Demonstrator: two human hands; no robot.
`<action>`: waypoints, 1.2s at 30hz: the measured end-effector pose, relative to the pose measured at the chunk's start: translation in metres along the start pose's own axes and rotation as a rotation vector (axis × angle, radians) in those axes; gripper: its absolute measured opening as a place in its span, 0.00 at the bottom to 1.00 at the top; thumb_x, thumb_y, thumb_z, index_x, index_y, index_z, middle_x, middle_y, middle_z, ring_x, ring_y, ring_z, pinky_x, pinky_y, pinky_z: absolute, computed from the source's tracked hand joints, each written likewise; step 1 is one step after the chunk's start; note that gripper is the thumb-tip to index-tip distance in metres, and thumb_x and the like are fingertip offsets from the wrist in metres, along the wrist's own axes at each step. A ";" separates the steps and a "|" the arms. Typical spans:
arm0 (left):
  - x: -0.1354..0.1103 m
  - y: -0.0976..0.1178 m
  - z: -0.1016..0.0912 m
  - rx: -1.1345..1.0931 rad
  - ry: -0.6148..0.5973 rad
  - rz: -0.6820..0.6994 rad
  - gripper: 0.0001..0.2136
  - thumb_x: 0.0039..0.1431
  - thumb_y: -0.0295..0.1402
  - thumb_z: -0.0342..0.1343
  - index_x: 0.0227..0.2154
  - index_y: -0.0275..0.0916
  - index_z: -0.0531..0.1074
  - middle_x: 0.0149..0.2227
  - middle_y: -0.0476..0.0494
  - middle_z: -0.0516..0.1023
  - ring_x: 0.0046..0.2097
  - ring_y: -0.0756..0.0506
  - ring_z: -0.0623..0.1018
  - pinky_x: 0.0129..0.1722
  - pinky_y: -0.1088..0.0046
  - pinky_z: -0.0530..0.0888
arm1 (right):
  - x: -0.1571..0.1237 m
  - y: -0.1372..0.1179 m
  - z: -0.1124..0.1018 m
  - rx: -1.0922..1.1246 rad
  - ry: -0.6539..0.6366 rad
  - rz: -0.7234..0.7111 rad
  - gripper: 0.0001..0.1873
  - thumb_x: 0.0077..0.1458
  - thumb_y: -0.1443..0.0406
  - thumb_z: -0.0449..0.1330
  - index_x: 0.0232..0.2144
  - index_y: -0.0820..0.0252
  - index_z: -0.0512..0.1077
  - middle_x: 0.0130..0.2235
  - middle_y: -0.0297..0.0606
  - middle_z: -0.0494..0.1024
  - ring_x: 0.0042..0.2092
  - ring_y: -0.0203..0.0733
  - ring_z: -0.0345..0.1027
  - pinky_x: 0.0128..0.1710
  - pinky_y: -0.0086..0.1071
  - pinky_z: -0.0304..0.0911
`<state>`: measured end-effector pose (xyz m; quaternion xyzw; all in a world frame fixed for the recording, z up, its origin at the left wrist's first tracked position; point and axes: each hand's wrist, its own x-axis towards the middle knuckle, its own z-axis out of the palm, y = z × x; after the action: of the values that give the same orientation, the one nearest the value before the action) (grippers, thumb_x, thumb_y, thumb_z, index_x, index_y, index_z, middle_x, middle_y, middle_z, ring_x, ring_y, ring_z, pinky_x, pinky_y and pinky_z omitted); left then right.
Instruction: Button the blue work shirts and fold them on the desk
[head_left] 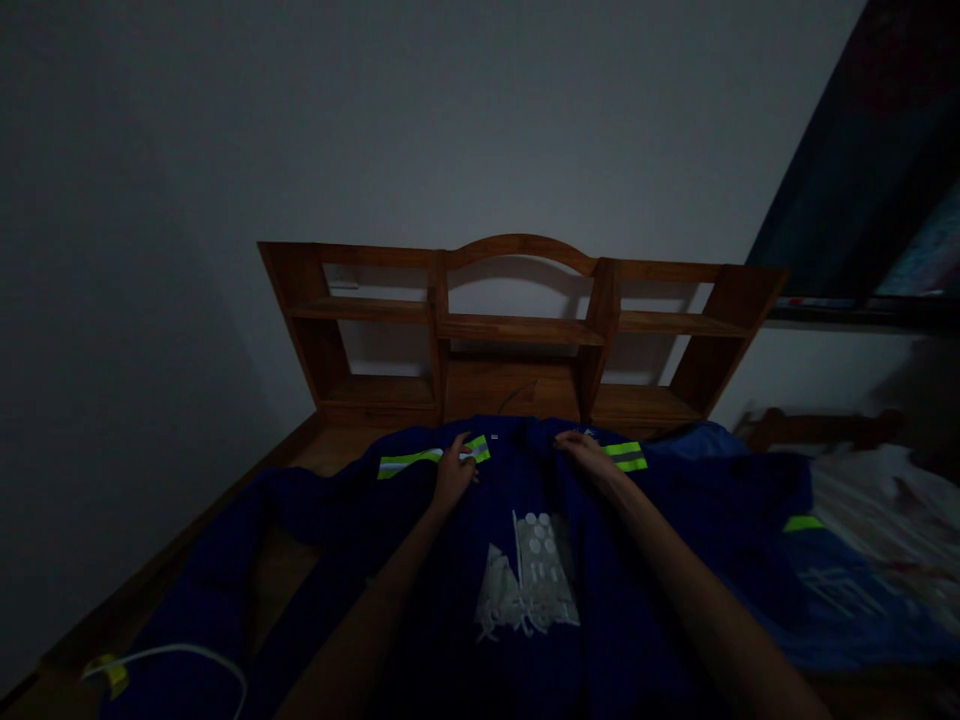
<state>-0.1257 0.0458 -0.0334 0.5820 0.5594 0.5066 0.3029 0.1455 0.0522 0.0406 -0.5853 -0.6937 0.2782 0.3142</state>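
A dark blue work jacket (405, 500) with yellow-green reflective strips lies spread out, front up, its sleeves stretched to both sides. On its left chest strip rests my left hand (454, 474), fingers apart and touching the cloth. My right hand (586, 454) is closed, its fingertips pinching the edge of the jacket's front panel near the collar. Between my forearms the front gapes, showing a pale grey patch (546, 570) with white round shapes, short bars and string-like marks; the dim light hides what it is exactly.
Behind the jacket stands a wooden shelf unit (520, 328) against a pale wall. A white cord (180, 648) curves over the left sleeve. At the right lie a lighter blue cloth (832, 600) with white markings and some whitish fabric (885, 500). A dark window (862, 200) is at upper right.
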 end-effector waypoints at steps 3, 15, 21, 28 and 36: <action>-0.002 0.004 -0.001 0.008 -0.029 0.000 0.24 0.53 0.26 0.47 0.55 0.40 0.59 0.46 0.41 0.70 0.24 0.56 0.73 0.22 0.83 0.70 | -0.005 -0.021 0.009 0.308 -0.200 -0.041 0.19 0.57 0.58 0.49 0.45 0.63 0.67 0.38 0.42 0.76 0.32 0.35 0.70 0.29 0.24 0.63; -0.030 0.052 -0.011 0.337 -0.081 0.017 0.19 0.56 0.28 0.49 0.52 0.36 0.63 0.47 0.36 0.69 0.38 0.46 0.75 0.39 0.70 0.73 | -0.157 -0.047 0.055 -0.330 -0.008 -0.341 0.25 0.54 0.59 0.56 0.54 0.58 0.65 0.53 0.46 0.67 0.54 0.51 0.62 0.53 0.41 0.60; -0.179 0.087 -0.028 0.857 -0.098 0.022 0.20 0.55 0.45 0.51 0.49 0.42 0.68 0.55 0.32 0.63 0.50 0.34 0.71 0.39 0.64 0.71 | -0.246 -0.005 0.072 -0.546 0.130 -0.249 0.25 0.52 0.61 0.53 0.54 0.55 0.66 0.48 0.49 0.72 0.45 0.55 0.70 0.39 0.43 0.71; -0.241 0.085 -0.047 0.824 -0.171 -0.153 0.17 0.55 0.28 0.47 0.49 0.40 0.66 0.50 0.34 0.71 0.47 0.39 0.74 0.42 0.66 0.70 | -0.254 -0.032 0.043 -0.036 0.028 -0.137 0.22 0.60 0.61 0.47 0.56 0.55 0.65 0.52 0.43 0.71 0.51 0.47 0.67 0.51 0.40 0.64; -0.262 0.106 -0.033 0.417 -0.310 -0.176 0.11 0.58 0.36 0.43 0.40 0.46 0.69 0.42 0.40 0.76 0.43 0.42 0.76 0.42 0.70 0.69 | -0.275 -0.057 0.051 0.197 -0.198 -0.105 0.24 0.59 0.59 0.51 0.57 0.54 0.64 0.52 0.41 0.71 0.53 0.45 0.65 0.53 0.37 0.61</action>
<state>-0.0834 -0.2322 0.0088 0.6514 0.6470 0.2570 0.3017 0.1027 -0.2292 0.0198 -0.4844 -0.7202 0.3846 0.3143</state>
